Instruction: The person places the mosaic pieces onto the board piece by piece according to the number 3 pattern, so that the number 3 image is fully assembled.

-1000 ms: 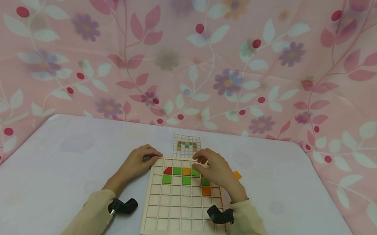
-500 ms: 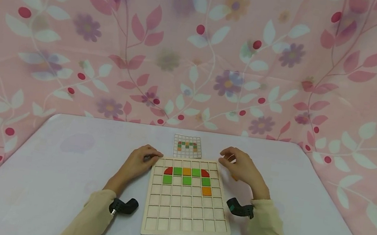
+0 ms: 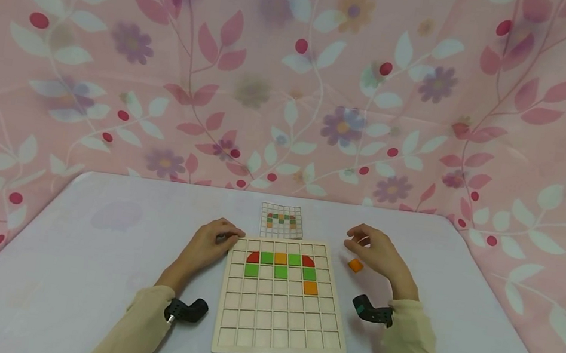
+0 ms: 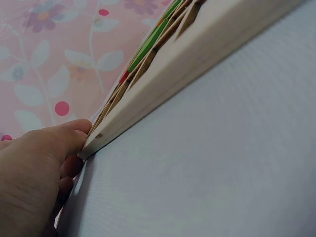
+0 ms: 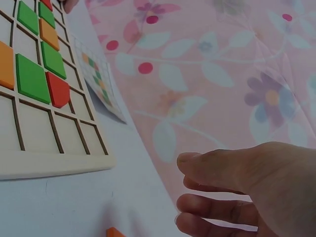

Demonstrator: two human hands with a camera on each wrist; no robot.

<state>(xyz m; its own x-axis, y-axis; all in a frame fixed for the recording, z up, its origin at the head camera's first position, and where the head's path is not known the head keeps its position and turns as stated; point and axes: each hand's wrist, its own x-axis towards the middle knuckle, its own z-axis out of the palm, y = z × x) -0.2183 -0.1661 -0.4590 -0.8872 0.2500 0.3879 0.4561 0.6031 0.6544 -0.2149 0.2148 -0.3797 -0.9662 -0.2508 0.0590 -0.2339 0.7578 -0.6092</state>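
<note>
A wooden grid board (image 3: 256, 320) lies in the middle of the table. Set in its cells are several green square tiles (image 3: 281, 272), orange square tiles (image 3: 310, 288) and two rounded red tiles (image 3: 308, 261). My left hand (image 3: 208, 242) holds the board's far left corner; in the left wrist view, the thumb lies along the edge while other fingers curl beside the corner. To the right of the board, my right hand (image 3: 378, 253) hovers with loosely bent fingers and nothing between them. Just below its fingertips, a loose orange tile (image 3: 355, 265) lies on the tablecloth.
Behind the board lies a printed grid card (image 3: 280, 232) bearing a small pattern of coloured squares. A pink floral cloth (image 3: 296, 82) hangs behind the white-covered table (image 3: 85, 269). Each wrist carries a black camera (image 3: 371, 311).
My right hand has moved right from over the board to beside the loose orange tile, uncovering the red tile at the row's right end. My left hand stays at the corner.
</note>
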